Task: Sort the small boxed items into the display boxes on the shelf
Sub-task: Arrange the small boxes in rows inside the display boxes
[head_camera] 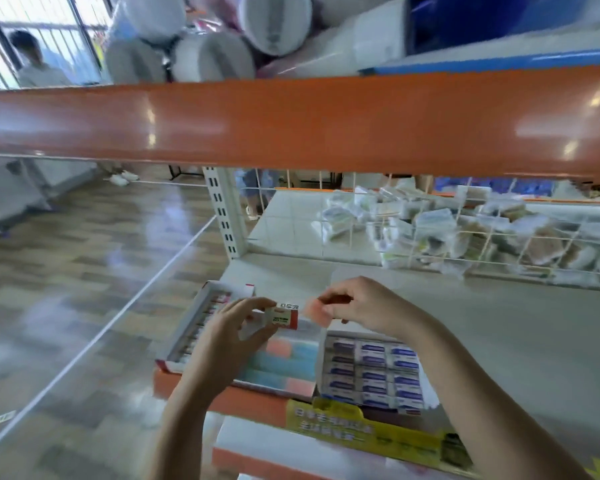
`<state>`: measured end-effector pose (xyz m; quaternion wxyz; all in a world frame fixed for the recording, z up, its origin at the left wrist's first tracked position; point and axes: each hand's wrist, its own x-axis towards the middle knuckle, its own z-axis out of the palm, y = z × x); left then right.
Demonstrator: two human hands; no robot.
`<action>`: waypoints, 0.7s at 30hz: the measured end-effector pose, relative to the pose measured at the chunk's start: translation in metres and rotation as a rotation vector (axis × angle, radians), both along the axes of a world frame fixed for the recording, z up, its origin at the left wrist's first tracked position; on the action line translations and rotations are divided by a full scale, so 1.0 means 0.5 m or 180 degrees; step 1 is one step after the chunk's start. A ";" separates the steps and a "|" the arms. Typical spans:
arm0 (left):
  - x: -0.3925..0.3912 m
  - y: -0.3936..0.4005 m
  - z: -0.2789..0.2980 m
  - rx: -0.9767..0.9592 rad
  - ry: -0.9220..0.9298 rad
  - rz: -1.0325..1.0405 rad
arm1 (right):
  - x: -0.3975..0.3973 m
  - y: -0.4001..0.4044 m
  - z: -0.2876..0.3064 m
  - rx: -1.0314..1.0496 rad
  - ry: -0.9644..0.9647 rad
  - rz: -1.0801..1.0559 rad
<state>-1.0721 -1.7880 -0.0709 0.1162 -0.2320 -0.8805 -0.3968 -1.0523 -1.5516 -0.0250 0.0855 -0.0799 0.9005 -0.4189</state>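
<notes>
head view | looks forward and down | close over shelf [499,334] | only one view

Glossy metal shelving, card boxes, shiny floor.
Orange shelf beam [291,123] across the upper frame: painted metal, glossy, with glare spots. White wire grid [430,237] at right: thin coated metal. Packets [433,221] behind it: clear crinkly plastic. Small box [279,318] at centre: smooth printed card. Floor [84,254] at left: wood-look, highly reflective. Shelf surface [499,323]: matt grey.
</notes>
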 end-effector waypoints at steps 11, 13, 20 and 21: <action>-0.043 -0.138 -0.032 -0.0019 -0.0108 0.0551 | -0.118 -0.165 -0.020 0.1017 -0.0270 0.0552; -0.045 -0.153 -0.035 -0.0034 -0.0115 0.0533 | -0.129 -0.186 -0.032 0.1189 -0.0300 0.0601; -0.046 -0.171 -0.039 -0.0023 -0.0099 0.0530 | -0.137 -0.214 -0.059 0.1462 -0.0130 0.0492; -0.047 -0.172 -0.040 -0.0023 -0.0099 0.0523 | -0.133 -0.217 -0.062 0.1507 -0.0084 0.0486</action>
